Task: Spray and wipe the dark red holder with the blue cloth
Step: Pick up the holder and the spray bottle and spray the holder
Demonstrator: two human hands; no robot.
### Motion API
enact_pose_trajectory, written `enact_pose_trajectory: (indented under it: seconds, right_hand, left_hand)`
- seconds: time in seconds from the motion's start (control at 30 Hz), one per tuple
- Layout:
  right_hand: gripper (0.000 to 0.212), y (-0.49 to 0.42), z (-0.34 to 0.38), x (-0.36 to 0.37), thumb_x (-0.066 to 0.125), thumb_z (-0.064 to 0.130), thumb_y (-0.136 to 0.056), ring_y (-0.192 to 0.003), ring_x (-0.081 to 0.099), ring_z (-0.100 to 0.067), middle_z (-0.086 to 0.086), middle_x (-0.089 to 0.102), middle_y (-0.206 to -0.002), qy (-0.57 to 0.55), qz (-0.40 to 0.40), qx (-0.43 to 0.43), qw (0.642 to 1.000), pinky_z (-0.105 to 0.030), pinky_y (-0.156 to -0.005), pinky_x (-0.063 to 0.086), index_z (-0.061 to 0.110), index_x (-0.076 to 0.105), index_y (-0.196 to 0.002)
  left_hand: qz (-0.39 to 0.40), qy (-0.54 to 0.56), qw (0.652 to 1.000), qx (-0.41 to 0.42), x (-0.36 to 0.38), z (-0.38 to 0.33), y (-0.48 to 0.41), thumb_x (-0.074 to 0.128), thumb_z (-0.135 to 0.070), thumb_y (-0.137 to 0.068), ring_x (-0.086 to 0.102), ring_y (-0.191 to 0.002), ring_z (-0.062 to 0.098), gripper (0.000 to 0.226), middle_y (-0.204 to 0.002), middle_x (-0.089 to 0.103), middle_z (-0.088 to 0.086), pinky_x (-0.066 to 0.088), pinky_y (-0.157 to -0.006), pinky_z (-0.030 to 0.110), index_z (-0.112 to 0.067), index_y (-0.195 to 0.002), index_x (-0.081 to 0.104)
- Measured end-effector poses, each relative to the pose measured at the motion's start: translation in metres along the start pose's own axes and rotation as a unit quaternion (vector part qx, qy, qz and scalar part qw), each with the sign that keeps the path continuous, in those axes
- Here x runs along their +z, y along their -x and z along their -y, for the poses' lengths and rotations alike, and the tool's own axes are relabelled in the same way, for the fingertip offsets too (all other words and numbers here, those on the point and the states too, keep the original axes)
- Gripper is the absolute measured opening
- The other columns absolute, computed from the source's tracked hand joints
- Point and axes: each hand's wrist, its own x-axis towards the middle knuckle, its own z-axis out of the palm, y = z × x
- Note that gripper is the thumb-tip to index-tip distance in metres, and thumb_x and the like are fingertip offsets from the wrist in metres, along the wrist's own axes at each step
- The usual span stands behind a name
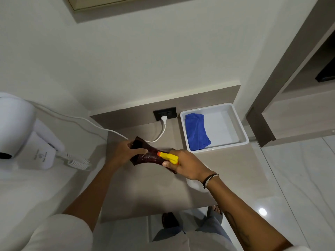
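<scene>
Left hand (126, 151) grips the holder (145, 157) over the counter (145, 192), right hand (186, 165) wrapped around the sprayer (167, 157), cloth (197, 131) waiting in the tray (243, 127), so I'd mist lightly and evenly before wiping.

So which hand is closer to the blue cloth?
Right. The right hand, holding the spray bottle, sits just below the white tray with the blue cloth; the left hand is farther left, gripping the holder.

A white wall (145, 51) fills the top of the picture. A brown counter (154, 192) sits in the middle, with a shiny white floor (293, 178) (one bright light spot) at lower right.
</scene>
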Motion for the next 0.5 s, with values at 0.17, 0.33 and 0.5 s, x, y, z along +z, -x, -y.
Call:
enact_pose_trajectory:
  seconds: [0.17,0.33,0.5]
  right_hand:
    - [0.053,0.001,-0.001,0.0,0.062,0.055,-0.101,-0.106,0.072,-0.022,-0.005,0.077,-0.124,0.041,0.001,0.02,0.999,-0.04,-0.091,0.062,0.022,0.061,-0.142]
    - [0.054,0.012,-0.017,-0.006,0.061,0.056,-0.101,-0.105,0.073,-0.022,-0.006,0.077,-0.121,0.072,-0.007,0.072,0.995,-0.028,-0.08,0.056,0.021,0.061,-0.142]
    - [0.053,0.022,-0.029,-0.013,0.058,0.059,-0.101,-0.104,0.072,-0.026,-0.007,0.077,-0.117,0.097,0.002,0.121,0.988,-0.039,-0.085,0.058,0.021,0.062,-0.138]
  left_hand:
    - [0.0,0.053,0.998,-0.023,0.007,-0.003,0.002,0.087,-0.021,-0.085,0.066,-0.09,0.008,0.061,-0.126,0.068,0.011,0.052,-0.054,0.008,-0.012,-0.14,0.061]
    - [0.033,0.044,0.998,0.01,0.016,-0.006,0.004,0.074,-0.023,-0.097,0.05,-0.14,0.034,0.081,-0.157,0.043,0.015,0.058,-0.096,0.031,-0.025,-0.166,0.031]
    - [0.009,-0.017,0.999,0.034,0.017,-0.007,0.006,0.074,-0.024,-0.098,0.042,-0.145,0.04,0.074,-0.158,0.035,0.022,0.045,-0.116,0.044,-0.027,-0.163,0.039]
